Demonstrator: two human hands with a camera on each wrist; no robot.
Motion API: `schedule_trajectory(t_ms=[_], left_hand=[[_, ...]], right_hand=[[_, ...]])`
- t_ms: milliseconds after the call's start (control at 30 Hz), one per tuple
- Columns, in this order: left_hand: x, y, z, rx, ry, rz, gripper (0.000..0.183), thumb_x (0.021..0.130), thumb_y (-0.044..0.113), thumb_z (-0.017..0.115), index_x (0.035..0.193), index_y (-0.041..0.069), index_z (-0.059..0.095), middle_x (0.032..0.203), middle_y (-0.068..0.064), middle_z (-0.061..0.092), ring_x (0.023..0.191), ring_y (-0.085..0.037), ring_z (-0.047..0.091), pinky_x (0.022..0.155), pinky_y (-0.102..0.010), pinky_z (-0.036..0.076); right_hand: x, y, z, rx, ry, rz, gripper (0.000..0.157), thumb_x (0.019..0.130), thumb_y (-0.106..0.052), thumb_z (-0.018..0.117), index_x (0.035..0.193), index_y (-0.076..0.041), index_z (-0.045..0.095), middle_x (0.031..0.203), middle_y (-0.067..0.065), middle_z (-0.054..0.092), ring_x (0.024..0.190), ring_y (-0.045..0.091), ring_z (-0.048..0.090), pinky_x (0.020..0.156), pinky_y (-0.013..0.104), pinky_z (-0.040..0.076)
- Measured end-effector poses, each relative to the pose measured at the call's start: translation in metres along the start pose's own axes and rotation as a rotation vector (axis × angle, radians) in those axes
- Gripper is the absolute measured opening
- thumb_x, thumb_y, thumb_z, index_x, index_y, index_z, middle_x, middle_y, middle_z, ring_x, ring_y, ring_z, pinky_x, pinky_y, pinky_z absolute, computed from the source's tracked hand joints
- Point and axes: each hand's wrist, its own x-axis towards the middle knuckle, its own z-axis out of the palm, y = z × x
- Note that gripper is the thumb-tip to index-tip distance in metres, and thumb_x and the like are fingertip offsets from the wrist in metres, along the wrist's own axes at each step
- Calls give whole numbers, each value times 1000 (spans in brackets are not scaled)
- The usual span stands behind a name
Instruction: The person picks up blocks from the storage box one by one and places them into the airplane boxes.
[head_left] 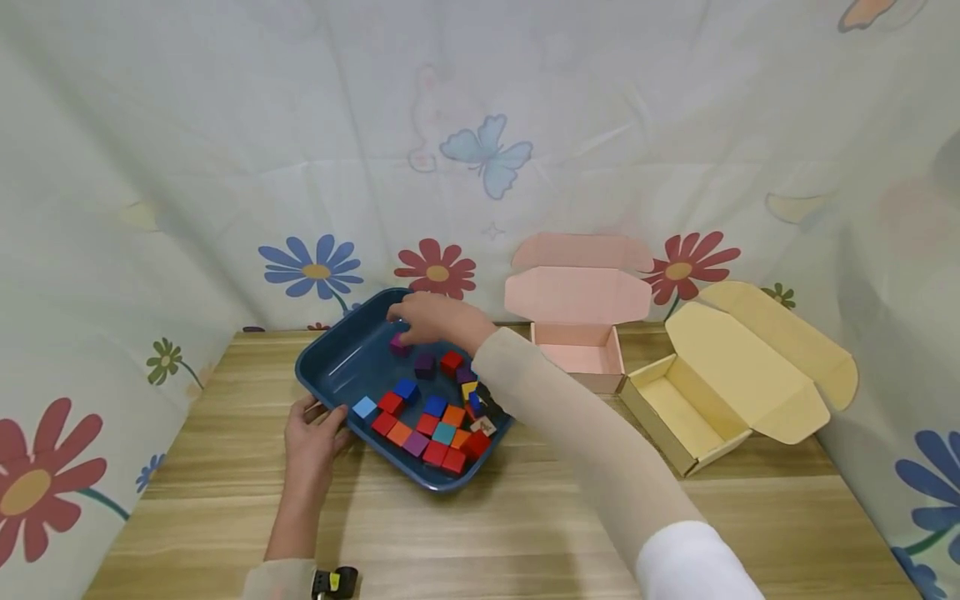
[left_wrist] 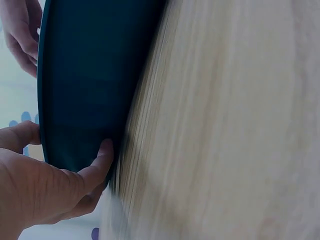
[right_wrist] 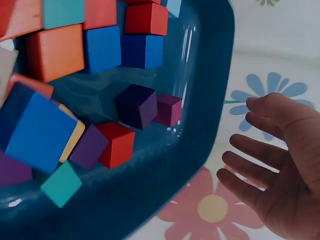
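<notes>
A dark blue plastic tray (head_left: 345, 354) holds several coloured wooden cubes, bunched mostly along its near right side. My left hand (head_left: 315, 442) grips the tray's left end, thumb by the rim and fingers low on the outer wall in the left wrist view. Over the far part of the tray reaches my right hand (head_left: 438, 321), fingers loosely bent and holding nothing. Closest to it in the head view is a magenta cube (head_left: 401, 344); a dark purple cube (head_left: 425, 365) lies beside that one. The right wrist view shows the right hand's fingers (right_wrist: 250, 170) spread apart.
An open pink box (head_left: 577, 350) stands at the back, right of the tray. Beside it is an open yellow box (head_left: 686, 408), its lid folded back. The wooden table (head_left: 480, 533) meets a flower-printed curtain (head_left: 585, 125) behind and at the sides.
</notes>
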Motion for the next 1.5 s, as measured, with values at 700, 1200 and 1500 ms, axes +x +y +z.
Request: schedule_trajectory(t_ms=[700,1200,1500], left_hand=[[-2,0,0,11,35,22,59,98,5,63,151,3,37,141,-19,40,88,-4,63,74,-25,60],[-7,2,1,56,56,-23,61,99,11,64,153,8,37,147,-18,40,100,-12,61,83,-28,59],[-4,1,2,31,53,-1,60,98,6,64,152,4,37,143,-20,39,88,-4,63,75,-25,60]], right_hand=[[61,20,49,178,-18,97,46,98,-23,70,143,-19,59,136,1,60,110,15,56,96,30,51],[78,14,64,68,-19,46,31,94,-18,76,124,-18,72,113,-2,68,92,12,62,83,25,55],[82,14,60,52,-3,34,14,95,-13,74,108,-15,77,99,-4,66,84,13,61,74,23,54]])
